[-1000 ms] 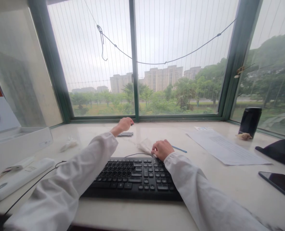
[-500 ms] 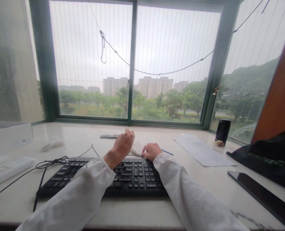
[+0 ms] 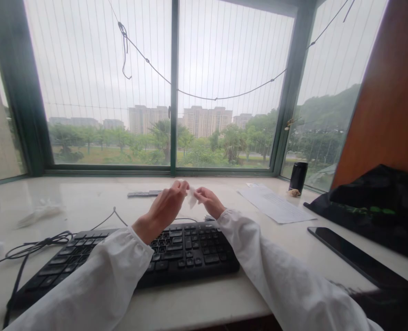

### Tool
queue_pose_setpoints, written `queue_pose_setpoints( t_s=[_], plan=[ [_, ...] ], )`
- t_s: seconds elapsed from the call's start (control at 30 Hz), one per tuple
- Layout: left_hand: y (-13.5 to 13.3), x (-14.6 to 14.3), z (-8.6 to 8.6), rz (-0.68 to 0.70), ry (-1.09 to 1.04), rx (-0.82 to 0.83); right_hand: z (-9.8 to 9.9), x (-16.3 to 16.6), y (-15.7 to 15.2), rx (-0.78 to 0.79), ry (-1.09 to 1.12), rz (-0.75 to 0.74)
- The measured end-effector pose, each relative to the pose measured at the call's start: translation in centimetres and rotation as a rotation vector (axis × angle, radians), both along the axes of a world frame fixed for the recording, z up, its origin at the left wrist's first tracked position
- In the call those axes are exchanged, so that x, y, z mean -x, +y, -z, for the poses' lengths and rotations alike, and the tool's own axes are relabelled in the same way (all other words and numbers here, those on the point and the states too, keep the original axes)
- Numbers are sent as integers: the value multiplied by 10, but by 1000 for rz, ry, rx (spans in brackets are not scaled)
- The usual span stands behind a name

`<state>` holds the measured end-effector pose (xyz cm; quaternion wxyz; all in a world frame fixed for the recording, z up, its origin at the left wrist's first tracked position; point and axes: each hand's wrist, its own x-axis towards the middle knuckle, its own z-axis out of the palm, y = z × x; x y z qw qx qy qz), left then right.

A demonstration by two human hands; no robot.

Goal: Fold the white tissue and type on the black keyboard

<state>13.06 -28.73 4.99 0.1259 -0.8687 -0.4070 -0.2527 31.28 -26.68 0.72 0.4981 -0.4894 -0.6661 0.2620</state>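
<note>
Both hands are raised above the far edge of a black keyboard (image 3: 128, 257) on a pale stone sill. My left hand (image 3: 166, 207) and my right hand (image 3: 207, 202) pinch a small white wipe (image 3: 191, 196) between their fingertips, one hand at each side of it. Both arms wear white sleeves. The keyboard's black cable (image 3: 35, 243) lies coiled at its left end.
A flat grey strip (image 3: 144, 194) lies behind the hands near the window. A crumpled white wrapper (image 3: 38, 214) is at left. At right are a printed sheet (image 3: 276, 204), a black cup (image 3: 297, 177), a dark phone (image 3: 357, 257) and a black bag (image 3: 372, 207).
My left hand came back from the grey strip by the window to the wipe. Both hands then lifted the wipe off the sill. The view swung right.
</note>
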Motion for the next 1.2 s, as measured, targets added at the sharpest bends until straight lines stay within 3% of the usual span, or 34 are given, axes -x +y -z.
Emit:
queue_pose_setpoints(
  t_s=[0.07,0.17,0.33,0.53,0.93,1.2],
  plan=[
    [-5,-1,-1,42,-7,-26,2,7,1,29,274,-180],
    [-9,-2,-1,94,2,-57,3,14,-2,61,518,-376],
    [-2,-1,4,212,-58,-54,-1,12,-9,105,690,-439],
    [3,1,7,256,-80,-109,4,9,-7,199,690,-494],
    [0,0,6,184,-78,-167,6,1,-9,238,674,-263],
    [3,0,8,160,-90,-139,9,11,-5,186,814,-140]
  ],
)
